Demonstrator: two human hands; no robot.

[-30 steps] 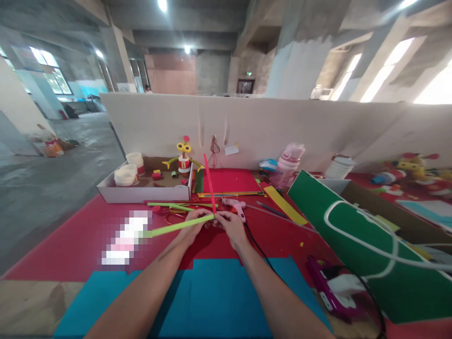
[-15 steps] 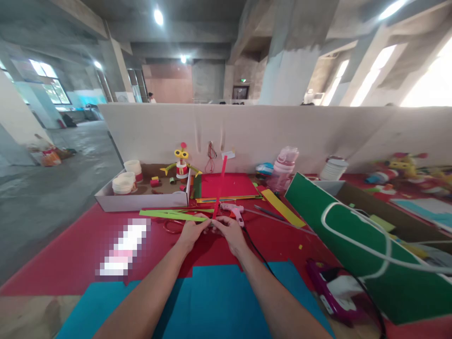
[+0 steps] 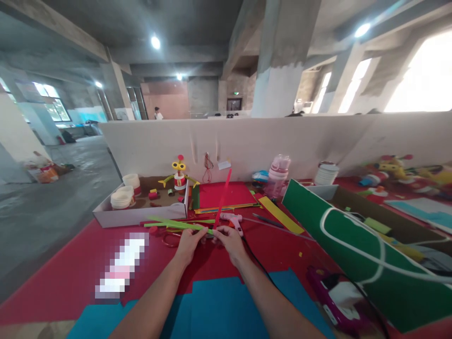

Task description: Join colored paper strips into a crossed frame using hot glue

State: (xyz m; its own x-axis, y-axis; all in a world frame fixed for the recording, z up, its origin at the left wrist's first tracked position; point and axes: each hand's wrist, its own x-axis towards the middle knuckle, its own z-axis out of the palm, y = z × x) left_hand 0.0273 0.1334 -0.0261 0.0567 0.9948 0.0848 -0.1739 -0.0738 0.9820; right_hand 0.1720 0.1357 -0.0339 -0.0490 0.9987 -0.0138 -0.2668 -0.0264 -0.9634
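My left hand (image 3: 189,243) pinches a light green paper strip (image 3: 178,225) near its right end; the strip stretches out to the left. My right hand (image 3: 231,243) is closed at the base of a red paper strip (image 3: 223,193), which stands up and tilts slightly right. Both sets of fingertips meet where the two strips come together. How the strip ends overlap is hidden by my fingers. Just behind my right hand lies a pink glue gun (image 3: 233,220). Red-handled scissors (image 3: 171,239) rest beside my left hand.
A shallow box (image 3: 141,217) holds white paper cups (image 3: 122,197) and a yellow-eyed figure (image 3: 179,181). Red sheets (image 3: 226,194) lie behind my hands. A green-sided box (image 3: 328,245) stands right, near a purple device (image 3: 334,296). Blue sheets (image 3: 222,306) lie in front.
The view has tilted up slightly, so the table sits lower. The red strip leans a little further right, and the green strip has shifted slightly in my fingers.
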